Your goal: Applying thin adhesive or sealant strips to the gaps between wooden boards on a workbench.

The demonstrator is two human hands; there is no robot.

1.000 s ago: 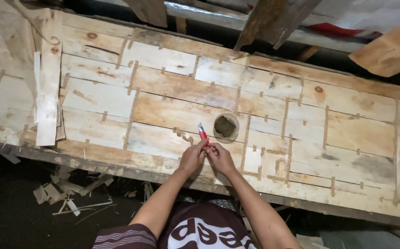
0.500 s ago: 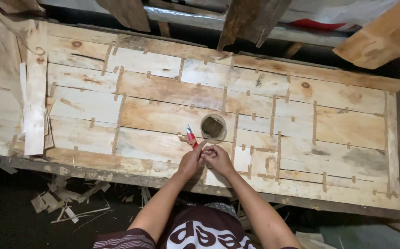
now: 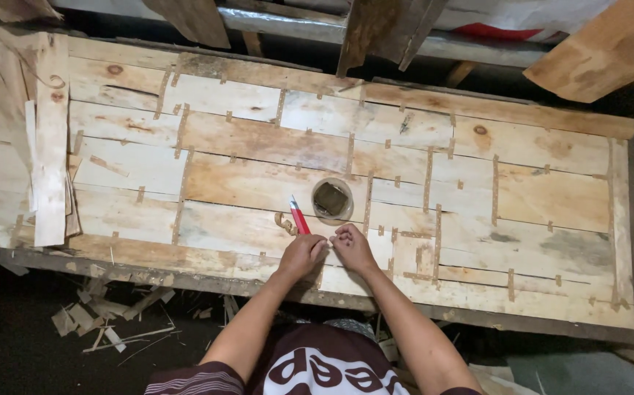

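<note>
A slim red pencil (image 3: 299,217) is being clenched in the left hand (image 3: 301,255); the right hand (image 3: 352,249), grip loosely curled, is being pressed on the patchwork pale wooden surface (image 3: 258,183) beside a small round dark-filled dish (image 3: 332,199).

Both forearms are bare from elbow to wrist, and the left hand (image 3: 301,254) and right hand (image 3: 353,249) wear no gloves, rings or watch. The person has on a dark maroon shirt with large white lettering across the chest. Its short sleeve at the left shows thin pale stripes.
</note>
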